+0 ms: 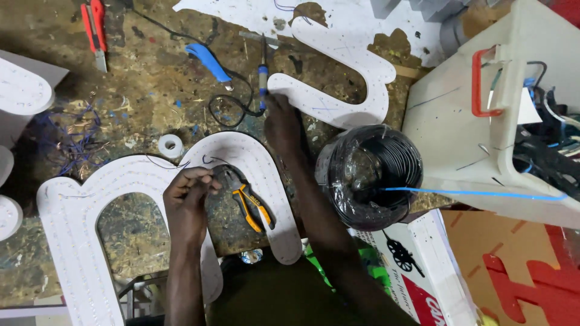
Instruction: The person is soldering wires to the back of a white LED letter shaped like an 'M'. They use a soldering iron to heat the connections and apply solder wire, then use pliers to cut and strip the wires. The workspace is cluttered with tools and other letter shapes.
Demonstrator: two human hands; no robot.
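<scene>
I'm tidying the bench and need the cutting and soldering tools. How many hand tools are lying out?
3. A red knife at the top left, a blue-handled soldering iron at the right hand, and yellow-handled pliers beside the left hand. More may be hidden in the bin.

Sign-making workshop: paint-spattered bench (151, 90), white cut-out letters (338, 66), soldering iron (263, 78), pliers (251, 205), black wire coil (370, 175).

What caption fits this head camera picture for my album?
Left hand pinches a thin wire over a white letter beside pliers; right hand reaches a soldering iron.
</scene>
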